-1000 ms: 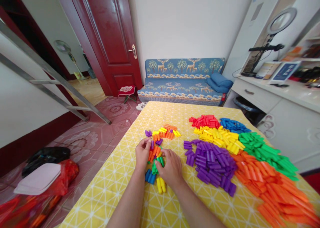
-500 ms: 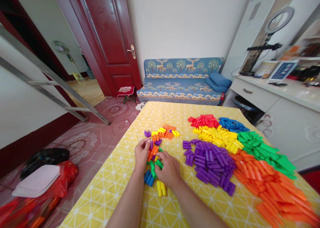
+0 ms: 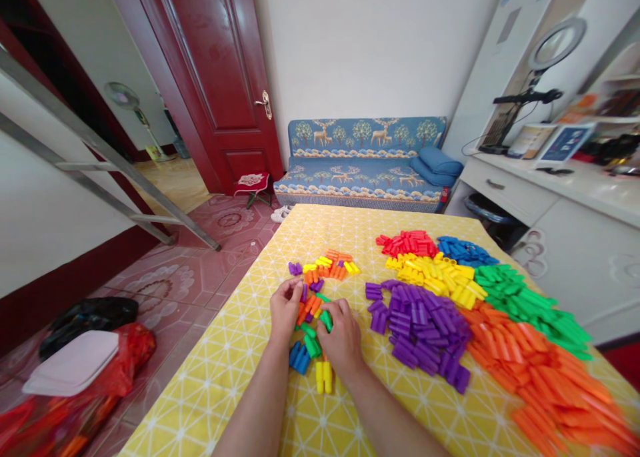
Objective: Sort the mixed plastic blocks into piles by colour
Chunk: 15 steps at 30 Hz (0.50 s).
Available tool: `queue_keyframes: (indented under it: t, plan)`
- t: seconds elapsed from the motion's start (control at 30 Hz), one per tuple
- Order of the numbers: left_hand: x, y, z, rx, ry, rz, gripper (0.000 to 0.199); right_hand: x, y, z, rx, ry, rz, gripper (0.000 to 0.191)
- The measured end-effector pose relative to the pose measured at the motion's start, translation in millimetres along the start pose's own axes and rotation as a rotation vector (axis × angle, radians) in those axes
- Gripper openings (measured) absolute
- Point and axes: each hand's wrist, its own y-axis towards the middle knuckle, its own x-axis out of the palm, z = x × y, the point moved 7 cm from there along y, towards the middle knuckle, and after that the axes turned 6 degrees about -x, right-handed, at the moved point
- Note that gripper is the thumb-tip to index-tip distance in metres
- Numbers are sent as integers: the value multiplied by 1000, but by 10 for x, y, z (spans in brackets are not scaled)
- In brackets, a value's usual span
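Observation:
My left hand (image 3: 286, 309) is pinched closed at the left edge of a small mixed group on the table, with a purple plastic piece (image 3: 304, 293) at its fingertips. My right hand (image 3: 341, 333) curls its fingers round a green plastic piece (image 3: 326, 320), a short double-tube shape; its fingers partly cover it. Between the hands lie orange pieces (image 3: 311, 306). Nearer to me are other green pieces (image 3: 311, 342), blue pieces (image 3: 299, 357) and a yellow piece (image 3: 324, 375). Beyond the hands, orange, yellow and purple pieces form a loose cluster (image 3: 333, 265).
On the yellow patterned tablecloth (image 3: 230, 390), piles sorted by colour spread to the right: purple (image 3: 425, 327), yellow (image 3: 435, 275), red (image 3: 407, 243), blue (image 3: 465, 250), green (image 3: 533, 300) and orange (image 3: 555, 377). A patterned sofa (image 3: 365, 167) stands behind the table.
My right hand has shifted slightly right and lifted its fingers a little, with the green piece now showing at its fingertips. My left hand has hardly moved.

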Motion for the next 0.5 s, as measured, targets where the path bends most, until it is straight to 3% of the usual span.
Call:
queue_keyframes:
  t: [0.13, 0.23, 0.37, 0.5]
  plan:
    - [67, -121, 211, 150, 167, -53, 18, -69, 34, 92, 13, 198, 133, 22]
    - [184, -222, 379, 277, 276, -180, 14, -88, 49, 177, 44, 339, 217, 17]
    - [306, -291, 446, 285, 248, -362, 16, -51, 53, 270, 101, 572, 275, 16]
    - [326, -310, 435, 313, 280, -390, 11, -54, 63, 313, 127, 728, 326, 19]
